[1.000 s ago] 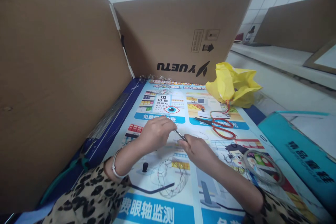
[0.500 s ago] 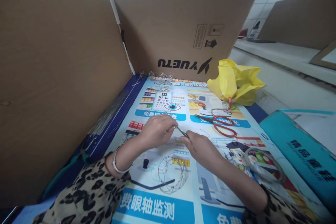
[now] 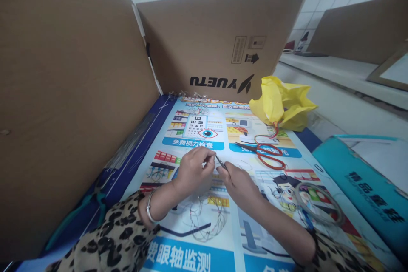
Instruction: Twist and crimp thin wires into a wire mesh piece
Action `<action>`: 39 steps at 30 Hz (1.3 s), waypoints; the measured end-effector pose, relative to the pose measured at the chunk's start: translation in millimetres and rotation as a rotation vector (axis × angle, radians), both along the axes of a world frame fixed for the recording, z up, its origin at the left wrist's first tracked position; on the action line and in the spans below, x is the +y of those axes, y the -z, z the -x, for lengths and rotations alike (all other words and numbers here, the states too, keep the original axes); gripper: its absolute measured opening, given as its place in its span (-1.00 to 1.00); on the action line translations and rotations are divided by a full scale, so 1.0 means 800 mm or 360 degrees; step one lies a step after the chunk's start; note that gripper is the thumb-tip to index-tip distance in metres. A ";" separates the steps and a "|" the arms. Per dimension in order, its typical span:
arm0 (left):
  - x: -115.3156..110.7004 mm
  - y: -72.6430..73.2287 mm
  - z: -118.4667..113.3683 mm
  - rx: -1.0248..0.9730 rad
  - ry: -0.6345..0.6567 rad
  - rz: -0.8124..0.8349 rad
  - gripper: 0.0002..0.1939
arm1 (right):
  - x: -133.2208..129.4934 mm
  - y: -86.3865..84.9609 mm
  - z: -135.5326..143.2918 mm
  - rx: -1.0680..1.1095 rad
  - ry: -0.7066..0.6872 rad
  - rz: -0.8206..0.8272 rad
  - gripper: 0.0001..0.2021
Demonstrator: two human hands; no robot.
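My left hand point(image 3: 195, 169) is closed in a pinch above the printed poster. What sits between its fingertips is too small to make out. My right hand point(image 3: 240, 183) grips a slim pointed metal tool point(image 3: 220, 162), its tip angled toward the left fingertips; most of it is hidden in the palm. Beneath both hands lies a loose ring of thin twisted wire point(image 3: 208, 221) with tiny beads or knots along it. Red-handled scissors point(image 3: 269, 155) rest beyond my right hand, blades pointing left.
Cardboard panels point(image 3: 210, 38) stand at the back and left. Teal-handled pliers point(image 3: 95, 199) lie by my left sleeve. A yellow bag point(image 3: 280, 104), a coil of wire point(image 3: 336, 210) and a teal box point(image 3: 360, 187) are on the right. More wire pieces point(image 3: 197, 102) lie at the back.
My left hand has turned and shifted slightly toward me, leaving a small gap from the tool's tip. My right hand keeps its grip on the tool. The view has tilted slightly.
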State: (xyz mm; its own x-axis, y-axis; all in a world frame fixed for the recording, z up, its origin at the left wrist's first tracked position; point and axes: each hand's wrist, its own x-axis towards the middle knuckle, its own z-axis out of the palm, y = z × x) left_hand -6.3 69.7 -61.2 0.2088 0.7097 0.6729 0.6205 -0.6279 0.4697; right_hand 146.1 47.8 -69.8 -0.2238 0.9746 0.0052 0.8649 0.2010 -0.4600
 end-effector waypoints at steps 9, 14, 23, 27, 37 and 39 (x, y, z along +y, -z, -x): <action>0.003 -0.013 0.010 0.0122 0.0111 0.0022 -0.88 | 0.003 -0.003 -0.007 -0.0061 -0.0079 0.0043 -0.69; 0.007 -0.021 0.016 0.0164 0.0128 0.0146 -0.88 | 0.004 -0.003 -0.007 -0.0043 -0.0086 0.0041 -0.68; 0.000 -0.008 0.003 -0.0165 0.0125 0.0419 -0.88 | 0.002 0.002 -0.009 0.0232 -0.0049 -0.0011 -0.66; -0.002 -0.007 0.000 -0.0249 0.0093 0.0471 -0.89 | 0.002 0.004 -0.009 0.0231 -0.0043 -0.0033 -0.66; -0.007 -0.002 -0.009 -0.0430 0.0010 0.0589 -0.89 | 0.003 0.008 -0.004 0.0220 -0.0002 -0.0031 -0.68; -0.008 -0.002 -0.012 -0.0451 -0.0016 0.0593 -0.89 | 0.002 0.008 -0.002 0.0217 0.0015 -0.0034 -0.67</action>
State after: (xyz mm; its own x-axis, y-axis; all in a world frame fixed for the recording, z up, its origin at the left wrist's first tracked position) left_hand 3.4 63.4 -59.7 0.0453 0.9147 0.4015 0.4403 -0.3791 0.8139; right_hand 147.4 49.7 -76.0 -0.2106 0.9760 0.0557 0.7965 0.2043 -0.5691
